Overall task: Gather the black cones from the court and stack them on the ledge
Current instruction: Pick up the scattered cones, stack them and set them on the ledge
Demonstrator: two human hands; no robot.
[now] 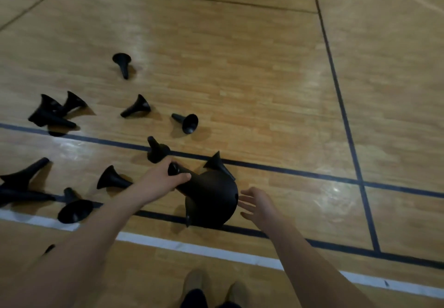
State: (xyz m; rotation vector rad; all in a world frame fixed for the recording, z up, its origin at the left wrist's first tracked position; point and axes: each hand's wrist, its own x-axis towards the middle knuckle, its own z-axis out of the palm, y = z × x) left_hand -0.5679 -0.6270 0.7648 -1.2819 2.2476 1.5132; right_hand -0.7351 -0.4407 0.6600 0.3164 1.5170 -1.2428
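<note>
Low in the middle of the frame, two tan shoes [211,286] stand on the wood floor [264,91]. Just past them a white line [192,249] runs across the floor, and a black line [336,246] runs beside it. Two bare arms reach out over these lines. The left hand [159,178] has its fingers and thumb curled round the thin top of the held cone [211,197], which is tipped on its side in the middle of the frame with its wide end turned toward the right. The right hand [257,205] is spread out with the fingers apart, just beside that wide end. I cannot tell if the fingers touch it. A small cone [188,215] pokes out under the held cone. To the lower left a fat cone [74,208] lies on its side, and a flared cone [111,179] lies just under the left arm. More black cones lie at the left edge, but they look blurry. Past the hands a second black line [288,171] crosses the floor. A pointy cone [218,164] and a stubby cone [156,150] lie on it. Farther off lie a round-mouthed cone [186,122] and a tipped cone [137,107]. A pile of cones [52,113] sits at the middle left. The far cone [121,65] lies alone in the upper left.
</note>
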